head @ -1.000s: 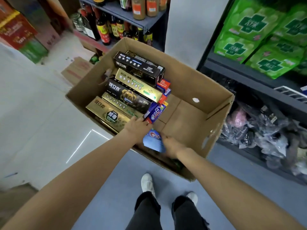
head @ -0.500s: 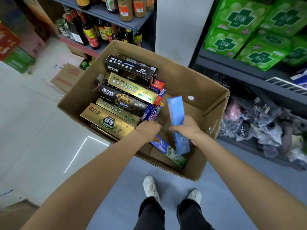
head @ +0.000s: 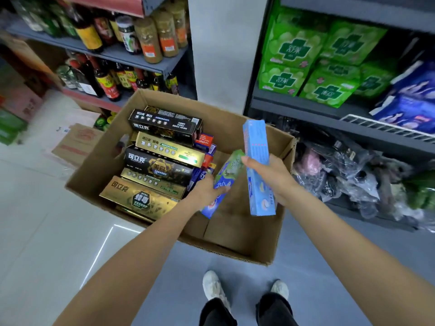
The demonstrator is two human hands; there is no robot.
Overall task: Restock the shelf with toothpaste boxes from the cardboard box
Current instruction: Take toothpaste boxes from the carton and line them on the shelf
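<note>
Two boxes in hand: your right hand (head: pixel 270 177) grips the light blue toothpaste box (head: pixel 257 168) around its middle, held near upright right of frame centre; your left hand (head: pixel 207 191) is wrapped on the green-blue toothpaste box (head: pixel 226 180), tilted, just left of the blue one.
Location: both boxes are lifted above the bare right half of the cardboard box (head: pixel 270 231), mid-frame.
Remaining stock: gold and black toothpaste boxes (head: pixel 162 161) lie stacked flat in the left half of the carton.
Handling (judged): light, stiff thin card; corners crush if you squeeze hard. The print looks glossy, so somewhat slippery.
Where to hold: pinch across the two long faces near mid-length, as you do now; avoid the end flaps.
Carton: corrugated walls, top open, sits on the floor.
Target shelf: likely the dark shelf unit (head: pixel 306 107) upper right, but no toothpaste slot is visible; can't confirm.
Hidden: left fingers mostly behind the green-blue box, so exact finger placement is unclear.
Hidden 2: small red and blue packs (head: pixel 204 142) wedged behind the stack, labels unreadable.
Cut off: shelf at right runs out of frame; the dark bagged goods (head: pixel 353 175) below it are hard to make out.
Blur: print on both held boxes too smeared to read.
</note>
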